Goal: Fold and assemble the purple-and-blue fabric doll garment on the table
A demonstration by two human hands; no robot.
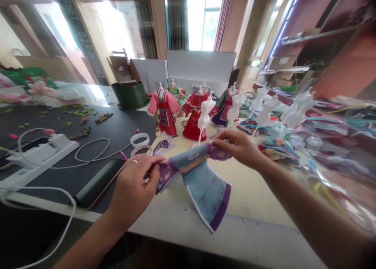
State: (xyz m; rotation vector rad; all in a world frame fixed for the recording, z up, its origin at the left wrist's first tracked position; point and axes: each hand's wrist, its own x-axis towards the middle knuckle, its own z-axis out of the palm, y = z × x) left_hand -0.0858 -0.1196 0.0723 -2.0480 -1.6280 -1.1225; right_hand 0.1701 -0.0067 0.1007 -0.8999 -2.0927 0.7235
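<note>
Our fingers [152, 161] pinch small blue-purple robe [205, 186] by both sleeves [168, 172], near six o'clock in our view. From robe: left hand [132, 183] at nine, right hand [242, 145] at two, bare white mannequin [205, 116] at twelve.

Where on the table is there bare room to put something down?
On the cream board, between the robe and the right arm, beyond the ruler; also on the dark mat, between the green pot and white ring. Crowded: right side, with clothes and plastic; behind the robe, with mannequins.
</note>
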